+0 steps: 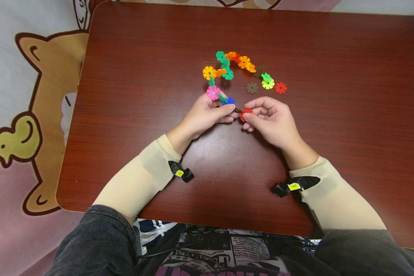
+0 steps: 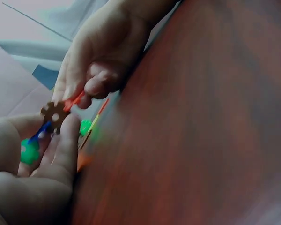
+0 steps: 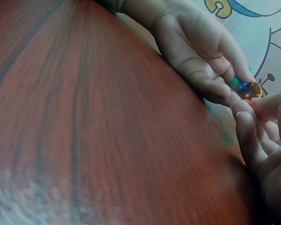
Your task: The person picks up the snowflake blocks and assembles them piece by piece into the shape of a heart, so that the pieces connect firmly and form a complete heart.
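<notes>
My left hand (image 1: 207, 113) holds the near end of a chain of notched plastic discs, its thumb on a blue disc (image 1: 229, 101). Beyond that hand the chain runs through a pink disc (image 1: 213, 92), a yellow disc (image 1: 209, 73) and green discs toward the back. A brown disc (image 2: 54, 117) sticks out past the blue one, edge-on in the head view. Between thumb and fingers my right hand (image 1: 274, 120) pinches a red disc (image 1: 245, 114), which meets the brown disc's rim. In the right wrist view, fingers hide most of the red disc.
Behind the hands, the chain continues through orange discs (image 1: 243, 62) and bends right. Near its right end lie a loose brown disc (image 1: 252, 88), a light green disc (image 1: 267, 83) and a red disc (image 1: 281, 87). All this is on a brown wooden table (image 1: 151, 76).
</notes>
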`<action>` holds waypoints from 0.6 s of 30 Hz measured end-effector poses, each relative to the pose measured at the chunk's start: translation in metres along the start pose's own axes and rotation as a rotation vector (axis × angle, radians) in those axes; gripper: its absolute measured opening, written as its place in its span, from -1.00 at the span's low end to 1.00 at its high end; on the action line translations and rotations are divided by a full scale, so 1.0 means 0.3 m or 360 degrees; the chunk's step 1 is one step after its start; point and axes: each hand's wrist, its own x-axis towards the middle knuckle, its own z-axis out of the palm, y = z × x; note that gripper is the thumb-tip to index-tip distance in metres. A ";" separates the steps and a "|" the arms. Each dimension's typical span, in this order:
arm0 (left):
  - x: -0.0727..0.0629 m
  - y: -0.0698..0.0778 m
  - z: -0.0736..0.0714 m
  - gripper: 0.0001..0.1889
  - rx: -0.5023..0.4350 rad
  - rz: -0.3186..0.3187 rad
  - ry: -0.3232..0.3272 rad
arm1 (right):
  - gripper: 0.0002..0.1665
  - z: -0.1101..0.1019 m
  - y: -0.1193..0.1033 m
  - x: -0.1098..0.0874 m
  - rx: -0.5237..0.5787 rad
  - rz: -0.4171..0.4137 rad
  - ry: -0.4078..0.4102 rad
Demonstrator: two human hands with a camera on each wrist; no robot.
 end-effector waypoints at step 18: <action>0.000 0.027 -0.045 -0.90 0.0250 -0.0286 -0.0316 | -0.48 -0.027 -0.005 -0.008 -0.0342 0.0010 -0.0432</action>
